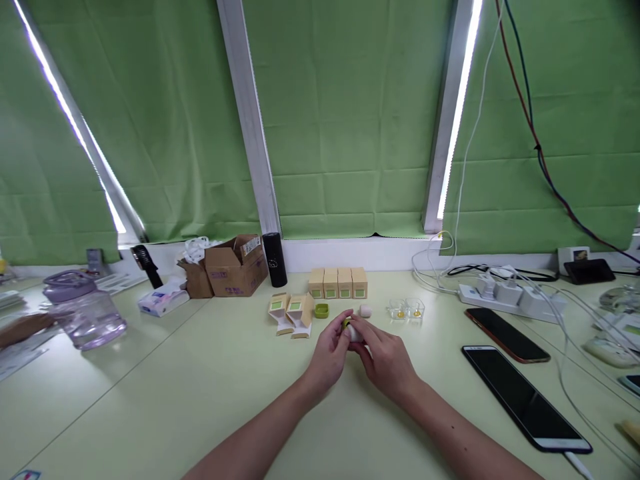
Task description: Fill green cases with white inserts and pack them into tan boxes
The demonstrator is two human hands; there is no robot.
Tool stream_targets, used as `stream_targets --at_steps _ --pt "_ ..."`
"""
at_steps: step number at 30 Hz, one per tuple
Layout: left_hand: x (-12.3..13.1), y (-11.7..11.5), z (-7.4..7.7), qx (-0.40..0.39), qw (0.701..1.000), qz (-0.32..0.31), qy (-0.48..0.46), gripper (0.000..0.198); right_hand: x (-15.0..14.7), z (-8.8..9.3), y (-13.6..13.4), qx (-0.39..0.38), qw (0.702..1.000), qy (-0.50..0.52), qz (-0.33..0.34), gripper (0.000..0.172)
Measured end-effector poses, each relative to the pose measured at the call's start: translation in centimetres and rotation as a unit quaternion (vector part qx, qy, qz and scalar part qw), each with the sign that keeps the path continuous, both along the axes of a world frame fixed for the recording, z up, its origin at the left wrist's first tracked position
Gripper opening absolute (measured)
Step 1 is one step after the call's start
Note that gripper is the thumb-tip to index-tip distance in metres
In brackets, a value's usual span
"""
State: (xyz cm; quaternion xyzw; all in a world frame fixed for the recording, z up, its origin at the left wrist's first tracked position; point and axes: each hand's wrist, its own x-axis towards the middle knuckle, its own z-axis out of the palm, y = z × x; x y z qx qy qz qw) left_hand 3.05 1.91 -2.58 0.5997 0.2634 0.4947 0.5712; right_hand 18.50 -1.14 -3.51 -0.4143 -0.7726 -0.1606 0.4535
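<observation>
My left hand (326, 352) and my right hand (389, 359) meet over the table, fingers closed around a small white object with a green part (355, 333). The fingers cover much of it, so its kind does not show. Just beyond my fingertips stands a small pale cylinder (365, 311). Left of that lies a small green square container (321, 311). Two small cardboard boxes (299, 312) lie with their flaps open. Behind them is a row of several closed cardboard boxes (331, 283). To the right sit clear plastic cups (406, 309) with yellow bits inside.
Two phones (525, 397) lie at the right, near a power strip (510, 297) with trailing cables. At the back left are a brown carton (235, 270), a black cylinder (275, 260) and a tissue pack (163, 300). Another person's hand (25, 328) is near a purple-lidded jug (85, 313).
</observation>
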Motion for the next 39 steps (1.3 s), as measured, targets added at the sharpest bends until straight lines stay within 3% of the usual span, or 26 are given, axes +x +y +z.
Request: stream_targets --at_steps 16,19,24,39 --pt "0.7 -1.1 0.1 0.065 0.994 0.085 0.011 0.045 -0.5 0.7 -0.4 0.014 1.000 0.001 0.023 0.041" --pt "0.4 -1.2 0.3 0.053 0.996 0.066 -0.002 0.047 -0.5 0.6 -0.4 0.013 1.000 0.012 0.022 0.040" --pt "0.3 -1.3 0.2 0.012 1.000 -0.023 -0.015 0.067 -0.4 0.1 -0.3 -0.010 1.000 0.023 0.018 0.045" --pt "0.4 -1.1 0.2 0.013 1.000 -0.003 -0.008 0.059 -0.6 0.0 -0.2 0.025 0.999 0.012 -0.024 0.037"
